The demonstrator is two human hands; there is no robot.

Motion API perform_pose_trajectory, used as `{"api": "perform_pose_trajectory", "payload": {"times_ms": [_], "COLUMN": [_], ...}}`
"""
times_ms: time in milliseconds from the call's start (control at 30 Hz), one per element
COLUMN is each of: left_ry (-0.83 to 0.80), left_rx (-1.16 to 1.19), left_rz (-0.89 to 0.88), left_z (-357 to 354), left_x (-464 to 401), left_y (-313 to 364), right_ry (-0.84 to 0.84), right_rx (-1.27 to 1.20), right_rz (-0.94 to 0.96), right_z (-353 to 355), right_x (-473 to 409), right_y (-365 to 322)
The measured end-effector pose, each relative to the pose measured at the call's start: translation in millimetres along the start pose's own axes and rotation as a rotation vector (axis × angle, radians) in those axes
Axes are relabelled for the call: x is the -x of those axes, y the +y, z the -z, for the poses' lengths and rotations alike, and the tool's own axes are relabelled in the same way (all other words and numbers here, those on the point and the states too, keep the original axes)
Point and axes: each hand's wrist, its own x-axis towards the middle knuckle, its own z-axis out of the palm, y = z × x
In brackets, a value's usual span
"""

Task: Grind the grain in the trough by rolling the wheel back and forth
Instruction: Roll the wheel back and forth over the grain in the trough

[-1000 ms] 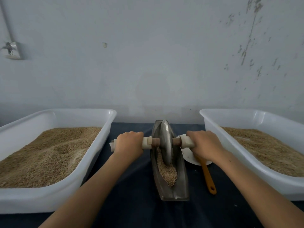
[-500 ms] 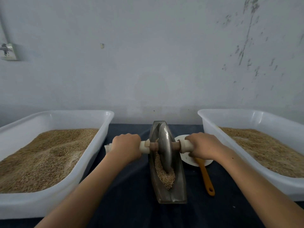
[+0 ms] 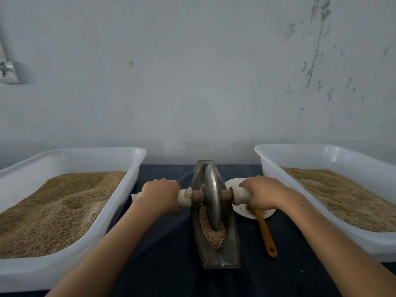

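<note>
Both hands, left hand (image 3: 159, 195) and right hand (image 3: 262, 195), are gripping the axle; the wheel (image 3: 212, 202) is sitting between them, trough (image 3: 232, 249) running 12-to-6.

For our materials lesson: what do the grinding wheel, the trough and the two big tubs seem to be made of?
Wheel: probably metal; grey with a dull sheen.
Trough: likely metal too; dark grey, faintly reflective.
Left tub and right tub: apparently plastic; white, slightly translucent, glossy rims.
</note>
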Motion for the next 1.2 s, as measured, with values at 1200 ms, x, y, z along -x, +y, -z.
{"api": "perform_pose_trajectory", "payload": {"times_ms": [1200], "left_ry": [0.052], "left_rx": [0.071], "left_rz": [0.051], "left_z": [-7.4], "left_x": [-2.2], "left_y": [0.3], "right_ry": [0.292], "right_rx": [0.021], "right_rz": [0.085], "right_z": [-12.8], "right_x": [-5.3], "right_y": [1.4]}}
